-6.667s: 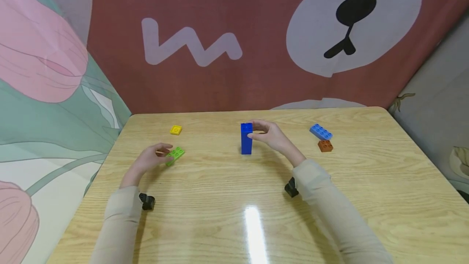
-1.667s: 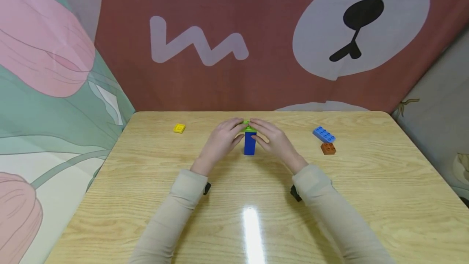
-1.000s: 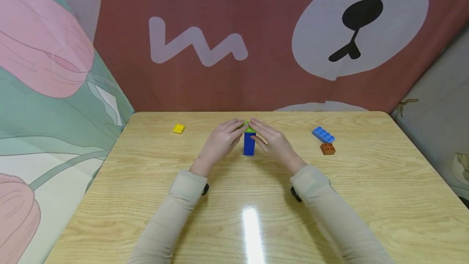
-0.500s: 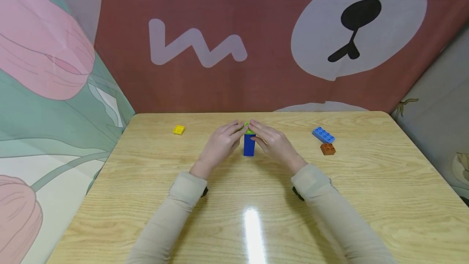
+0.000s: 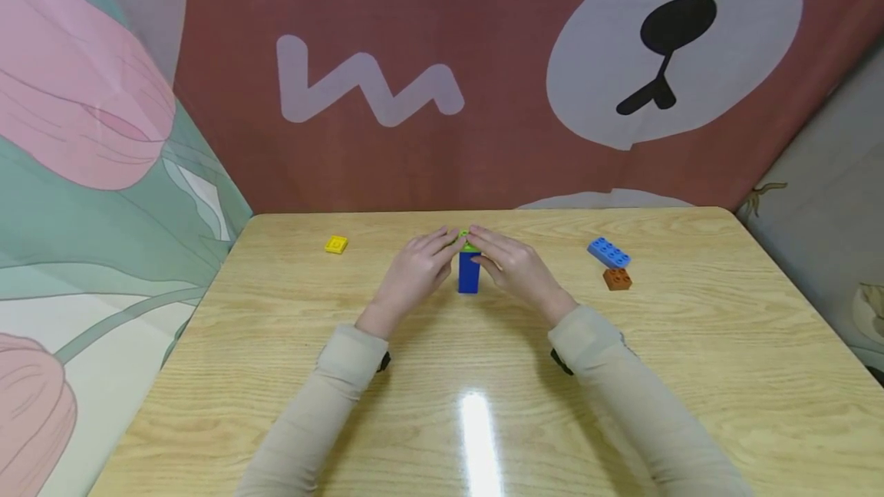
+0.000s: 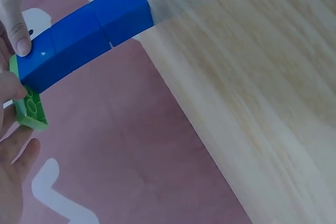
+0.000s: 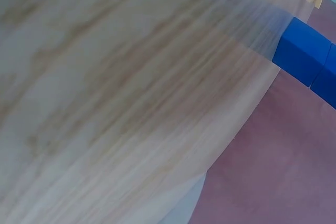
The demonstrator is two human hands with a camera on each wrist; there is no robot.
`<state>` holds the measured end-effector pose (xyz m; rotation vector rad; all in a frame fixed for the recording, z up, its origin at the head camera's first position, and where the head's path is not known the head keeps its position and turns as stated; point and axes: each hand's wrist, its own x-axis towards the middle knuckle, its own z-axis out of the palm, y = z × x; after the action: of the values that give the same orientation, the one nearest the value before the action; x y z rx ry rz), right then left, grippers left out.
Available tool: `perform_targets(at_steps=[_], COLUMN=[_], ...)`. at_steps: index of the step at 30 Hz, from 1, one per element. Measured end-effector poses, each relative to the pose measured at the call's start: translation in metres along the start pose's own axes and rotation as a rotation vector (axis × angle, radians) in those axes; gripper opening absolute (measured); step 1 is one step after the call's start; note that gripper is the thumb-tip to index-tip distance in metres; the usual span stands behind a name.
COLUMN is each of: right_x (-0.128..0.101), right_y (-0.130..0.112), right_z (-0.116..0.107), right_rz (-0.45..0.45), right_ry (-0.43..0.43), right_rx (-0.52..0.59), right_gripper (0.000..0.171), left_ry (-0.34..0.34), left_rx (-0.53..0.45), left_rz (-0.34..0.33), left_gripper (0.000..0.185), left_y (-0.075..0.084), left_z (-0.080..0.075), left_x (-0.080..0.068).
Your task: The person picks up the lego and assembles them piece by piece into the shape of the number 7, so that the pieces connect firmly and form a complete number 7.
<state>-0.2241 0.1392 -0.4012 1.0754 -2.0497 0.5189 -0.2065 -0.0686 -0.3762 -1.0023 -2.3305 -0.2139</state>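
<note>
On the tabletop (image 5: 442, 374) the blue tower (image 5: 469, 276) stands upright near the middle, now capped by the green plate (image 5: 466, 241) that lay off to the left seconds ago. Both hands have closed in on it: the left hand (image 5: 413, 274) and right hand (image 5: 514, 270) each hold a narrow grip pinching the plate's ends, barely shifting over the last second, so it looks to be getting pressed home.

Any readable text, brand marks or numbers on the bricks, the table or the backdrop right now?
None can be read in any view.
Brown fabric backdrop: only a pale zigzag shape and a cartoon bear muzzle, no letters.
Small yellow flat brick: a raised mark on top, too small to read.
Blue brick tower and green flat brick: plain.
</note>
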Motion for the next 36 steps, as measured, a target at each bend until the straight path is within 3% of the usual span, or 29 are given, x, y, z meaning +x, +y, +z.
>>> perform_targets(at_steps=[4, 9, 14, 21, 27, 32, 36], right_x=[0.001, 0.002, 0.001, 0.002, 0.0, -0.001, -0.002], right_y=[0.0, -0.003, -0.006, -0.007, -0.007, -0.007, -0.007], right_z=[0.0, 0.001, 0.003, 0.006, 0.007, 0.007, 0.007], right_rz=[0.008, 0.033, 0.057, 0.078, 0.085, 0.098, 0.107], right_ry=[-0.007, -0.002, 0.02, 0.039, 0.048, 0.046, 0.04], right_rx=[0.009, 0.02, 0.022, 0.045, 0.059, 0.07, 0.066], right_gripper=[0.042, 0.042, 0.043, 0.041, 0.041, 0.04, 0.04], left_ry=[-0.013, 0.041, 0.134, 0.25, 0.281, 0.273, 0.259], left_rx=[-0.054, -0.245, -0.397, -0.633, -0.702, -0.703, -0.692], left_rz=[-0.038, -0.154, -0.403, -0.787, -1.006, -1.117, -1.155], left_gripper=[0.038, 0.034, 0.033, 0.033, 0.036, 0.039, 0.04], left_y=[-0.001, -0.008, -0.027, -0.07, -0.1, -0.117, -0.127], left_z=[-0.002, -0.003, -0.002, -0.001, 0.002, 0.004, 0.006], left_x=[0.001, 0.001, -0.003, -0.016, -0.036, -0.053, -0.063])
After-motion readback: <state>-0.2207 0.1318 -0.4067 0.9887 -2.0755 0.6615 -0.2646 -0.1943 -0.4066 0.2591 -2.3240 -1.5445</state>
